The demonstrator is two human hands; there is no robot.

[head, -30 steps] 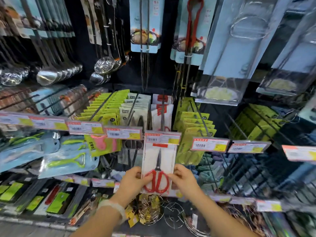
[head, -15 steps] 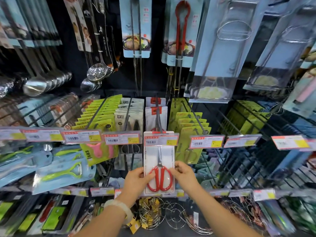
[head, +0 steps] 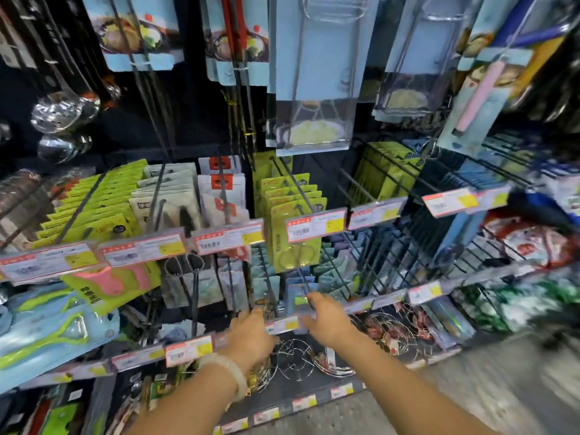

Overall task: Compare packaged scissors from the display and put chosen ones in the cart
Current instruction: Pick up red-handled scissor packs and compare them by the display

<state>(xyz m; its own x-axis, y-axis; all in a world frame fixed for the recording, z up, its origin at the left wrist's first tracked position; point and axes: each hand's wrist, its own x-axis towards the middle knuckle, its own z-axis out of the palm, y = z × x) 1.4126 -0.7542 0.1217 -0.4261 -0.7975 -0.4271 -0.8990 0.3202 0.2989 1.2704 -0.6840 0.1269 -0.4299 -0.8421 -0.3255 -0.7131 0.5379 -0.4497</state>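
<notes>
White scissor packs with red tags [head: 223,196] hang in a row on a centre hook behind a price label [head: 229,238]. A red part shows just under that label. My left hand [head: 251,334] and my right hand [head: 326,321] are both low, at the price rail [head: 282,324] of the row below. Neither hand holds anything. The right fingers stretch out to a small blue pack [head: 298,296] on a lower hook. The left fingers point at the hooks beside it. Yellow-green scissor packs [head: 292,215] hang just to the right of the white ones.
Long tongs and ladles [head: 62,111] hang above. Green peeler packs [head: 94,202] fill the left hooks. Wire racks [head: 295,356] lie on the shelf under my hands. Bare metal hooks [head: 376,265] jut out at the right. Grey floor [head: 470,397] shows at the bottom right, blurred.
Both hands have let go of the red-handled scissors pack and dropped to the row below. The view has swung to the right and blurred.
</notes>
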